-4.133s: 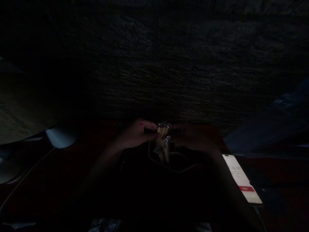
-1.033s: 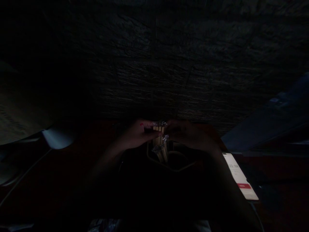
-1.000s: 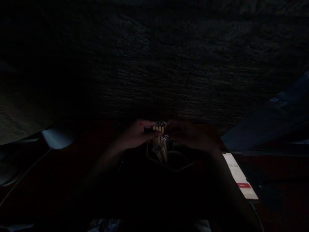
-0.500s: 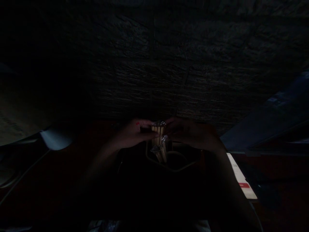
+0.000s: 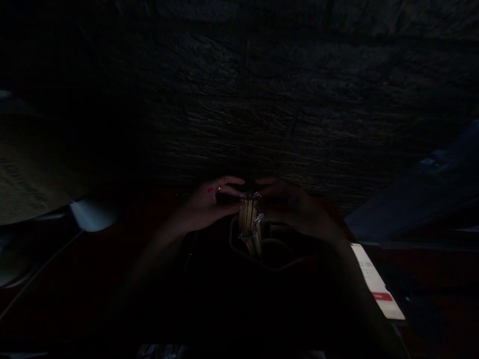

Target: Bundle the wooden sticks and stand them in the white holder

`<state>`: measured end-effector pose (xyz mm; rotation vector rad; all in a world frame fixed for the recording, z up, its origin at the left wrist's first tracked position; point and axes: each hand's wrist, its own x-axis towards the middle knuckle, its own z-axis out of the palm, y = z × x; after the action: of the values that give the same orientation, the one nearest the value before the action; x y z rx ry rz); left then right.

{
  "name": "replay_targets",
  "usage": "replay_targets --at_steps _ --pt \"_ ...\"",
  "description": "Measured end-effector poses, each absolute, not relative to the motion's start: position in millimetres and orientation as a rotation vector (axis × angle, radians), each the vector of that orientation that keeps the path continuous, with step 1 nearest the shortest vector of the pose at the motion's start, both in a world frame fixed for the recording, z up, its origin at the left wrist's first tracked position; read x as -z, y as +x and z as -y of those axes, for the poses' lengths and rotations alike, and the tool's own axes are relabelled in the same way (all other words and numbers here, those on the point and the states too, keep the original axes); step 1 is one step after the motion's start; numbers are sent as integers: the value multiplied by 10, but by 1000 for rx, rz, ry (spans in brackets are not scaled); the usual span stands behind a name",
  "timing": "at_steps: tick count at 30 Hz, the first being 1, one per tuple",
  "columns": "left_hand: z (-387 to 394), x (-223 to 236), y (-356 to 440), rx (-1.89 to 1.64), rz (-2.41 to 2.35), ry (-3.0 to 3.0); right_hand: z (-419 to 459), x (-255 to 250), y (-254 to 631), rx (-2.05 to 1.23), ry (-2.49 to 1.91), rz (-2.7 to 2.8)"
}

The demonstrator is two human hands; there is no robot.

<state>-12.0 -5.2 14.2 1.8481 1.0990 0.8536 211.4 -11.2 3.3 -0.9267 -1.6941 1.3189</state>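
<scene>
In very dim light, a bundle of thin pale sticks (image 5: 246,215) with crumpled shiny foil at its top stands upright between my hands. My left hand (image 5: 210,203) grips its left side, the thumb against the sticks and the index finger raised above the foil. From the right, my right hand (image 5: 290,202) closes on the same bundle, its lower fingers lost in shadow. Below and nearer me, a smaller foil-topped bundle (image 5: 251,243) leans inside a dark, angular container (image 5: 275,269). What the sticks are is too dark to make out.
A rough stone-like block wall (image 5: 232,119) rises behind the hands. On the right lies a lit phone (image 5: 377,284), beside a bluish panel (image 5: 404,199). At left are a brown printed bag or box (image 5: 33,169), a pale cup-like object (image 5: 92,214) and a thin cable (image 5: 45,267).
The index fingers of both hands have lifted away from the foil top. The bundle stays between the hands; the whole view has shifted slightly.
</scene>
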Motion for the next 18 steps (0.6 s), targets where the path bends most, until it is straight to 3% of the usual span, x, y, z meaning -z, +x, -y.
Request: replay_targets --at_steps 18 --pt "22 -3 -28 -871 -1003 1814 88 14 2083 -1202 -961 1780"
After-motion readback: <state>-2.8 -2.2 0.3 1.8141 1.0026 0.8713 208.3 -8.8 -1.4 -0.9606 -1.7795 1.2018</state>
